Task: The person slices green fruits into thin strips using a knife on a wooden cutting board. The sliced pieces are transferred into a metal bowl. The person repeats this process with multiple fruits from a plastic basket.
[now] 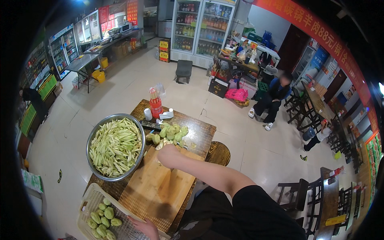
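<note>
My left hand (145,228) grips the rim of a white plastic basket (85,207) at the lower left. Several peeled green vegetables (105,221), which look like chayotes, lie in the basket. My right hand (168,156) is over the far end of a wooden cutting board (162,186), beside pale trimmings (163,143); its fingers are hidden from me, so any held thing cannot be made out. Beyond it, more green vegetables (174,132) are piled on the wooden table (199,132). Left of the board, a steel basin (90,162) is heaped with pale green strips (117,147).
At the table's far end are a red chopstick holder (156,108), white cups (148,114) and a remote control (151,125). A round wooden stool (219,153) stands by the right edge. A seated person (274,96) is farther off, and a black stool (184,69) stands ahead.
</note>
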Available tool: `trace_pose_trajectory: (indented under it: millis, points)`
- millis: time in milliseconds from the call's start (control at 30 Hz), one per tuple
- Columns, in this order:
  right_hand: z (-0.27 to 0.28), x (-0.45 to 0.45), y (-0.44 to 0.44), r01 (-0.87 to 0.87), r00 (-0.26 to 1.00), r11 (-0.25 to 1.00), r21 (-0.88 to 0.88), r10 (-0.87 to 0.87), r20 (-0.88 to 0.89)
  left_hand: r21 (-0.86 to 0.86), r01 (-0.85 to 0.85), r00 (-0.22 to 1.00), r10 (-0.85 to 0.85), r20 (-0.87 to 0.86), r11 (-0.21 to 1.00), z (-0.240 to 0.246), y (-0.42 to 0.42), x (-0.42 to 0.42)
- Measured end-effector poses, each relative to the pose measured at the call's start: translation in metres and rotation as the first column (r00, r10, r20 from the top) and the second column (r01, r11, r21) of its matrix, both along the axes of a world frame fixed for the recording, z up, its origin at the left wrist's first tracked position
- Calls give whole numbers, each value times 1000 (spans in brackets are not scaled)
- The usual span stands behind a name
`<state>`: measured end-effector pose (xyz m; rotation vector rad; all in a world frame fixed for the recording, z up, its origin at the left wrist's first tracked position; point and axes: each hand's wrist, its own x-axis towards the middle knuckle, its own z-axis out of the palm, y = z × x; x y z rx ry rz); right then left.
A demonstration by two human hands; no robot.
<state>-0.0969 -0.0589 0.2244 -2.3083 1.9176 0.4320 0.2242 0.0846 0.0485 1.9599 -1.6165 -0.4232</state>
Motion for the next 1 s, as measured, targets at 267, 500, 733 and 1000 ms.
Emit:
trace_pose_trajectory:
  millis: [267,500,733,1000]
  points:
    - [-4,0,4,35,999,998,-48,-34,13,56,2,999,1,-40,998,1,0,0]
    - [-8,1,-1,36,999,998,-43,-35,25,64,25,998,-22,-56,998,-1,0,3]
    - [7,3,10,59,998,998,-10,-59,0,55,22,997,-18,-73,998,8,3,-2]
    - [-13,-2,13,106,994,988,-114,-106,4,81,17,998,-11,-66,997,3,4,4]
